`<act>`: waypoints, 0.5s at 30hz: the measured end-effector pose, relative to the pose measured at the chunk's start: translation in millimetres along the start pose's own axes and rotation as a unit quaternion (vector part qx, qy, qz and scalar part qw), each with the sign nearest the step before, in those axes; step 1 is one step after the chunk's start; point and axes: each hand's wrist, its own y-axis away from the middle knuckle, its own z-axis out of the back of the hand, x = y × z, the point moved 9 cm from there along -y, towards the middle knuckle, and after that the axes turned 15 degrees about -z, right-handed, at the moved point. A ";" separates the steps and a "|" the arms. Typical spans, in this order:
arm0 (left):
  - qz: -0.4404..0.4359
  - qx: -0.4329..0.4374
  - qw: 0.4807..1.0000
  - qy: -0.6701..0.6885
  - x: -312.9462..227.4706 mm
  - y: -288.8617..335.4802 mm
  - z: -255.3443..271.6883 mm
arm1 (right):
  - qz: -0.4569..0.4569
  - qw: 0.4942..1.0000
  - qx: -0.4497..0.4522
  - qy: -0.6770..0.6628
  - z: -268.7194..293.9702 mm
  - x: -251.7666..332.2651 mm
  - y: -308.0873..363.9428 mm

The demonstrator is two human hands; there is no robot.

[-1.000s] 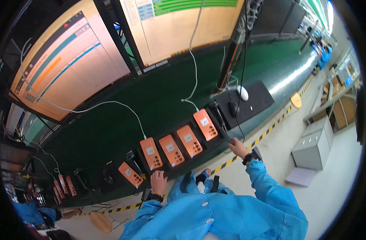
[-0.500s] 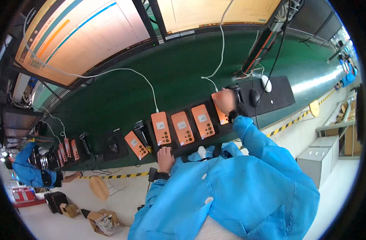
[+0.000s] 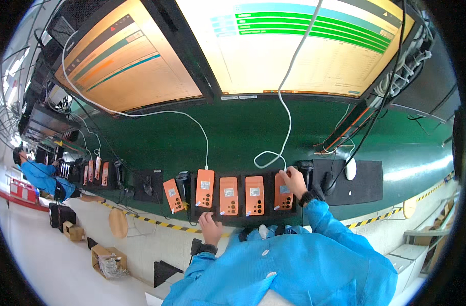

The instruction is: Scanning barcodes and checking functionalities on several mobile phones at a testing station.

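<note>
Several orange phones lie face down in a row on a black mat (image 3: pixel 243 221), with dark camera rings at their lower ends. At the row's right end, my right hand (image 3: pixel 295 184) covers the top corner of a phone (image 3: pixel 283 198). Its fingers are pinched where a white cable (image 3: pixel 290 120) meets that phone; the plug is hidden. My left hand (image 3: pixel 211 229) is at the mat's front edge, fingers apart and holding nothing. It is below another phone (image 3: pixel 205 188), which has a white cable plugged into its top. Between them lie two phones, one (image 3: pixel 228 196) beside the other (image 3: pixel 254 195).
Two monitors, left (image 3: pixel 136 61) and right (image 3: pixel 294 56), stand behind the row. A tilted phone (image 3: pixel 173 195) and a black scanner (image 3: pixel 183 182) are left of the mat. A white mouse (image 3: pixel 351 169) is on the right. Another person (image 3: pixel 42 176) works at far left.
The view has shifted, showing more of the right monitor and its green rows. My right hand stays at the right-end phone, uncovering more of it. My left hand has moved slightly off the mat edge.
</note>
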 end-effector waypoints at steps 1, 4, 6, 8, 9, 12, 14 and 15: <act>-0.007 -0.023 1.000 0.017 -12.0 -3.4 1.2 | -0.007 1.000 0.007 0.001 2.1 -6.9 1.6; -0.017 -0.056 0.997 0.057 -40.8 -25.0 -3.7 | 0.029 0.999 0.029 0.020 5.6 -7.5 15.4; -0.033 -0.048 0.995 0.079 -55.4 -47.5 -17.7 | 0.037 0.998 0.040 0.016 10.5 3.2 15.5; -0.072 -0.023 0.990 0.122 -81.5 -83.9 -22.6 | 0.031 0.998 0.052 0.031 12.2 0.4 15.3; -0.100 -0.016 0.985 0.137 -83.9 -96.9 -33.8 | 0.050 0.997 0.043 0.027 12.1 2.7 13.8; -0.136 0.045 0.975 0.169 -94.1 -132.4 -61.2 | 0.050 0.995 0.088 0.016 8.3 11.4 24.3; -0.243 0.052 0.957 0.149 -91.5 -154.5 -76.3 | 0.090 0.989 0.111 0.036 10.7 25.4 34.7; -0.228 0.065 0.961 0.145 -93.3 -164.2 -78.7 | 0.058 0.990 0.107 0.069 13.6 22.1 36.7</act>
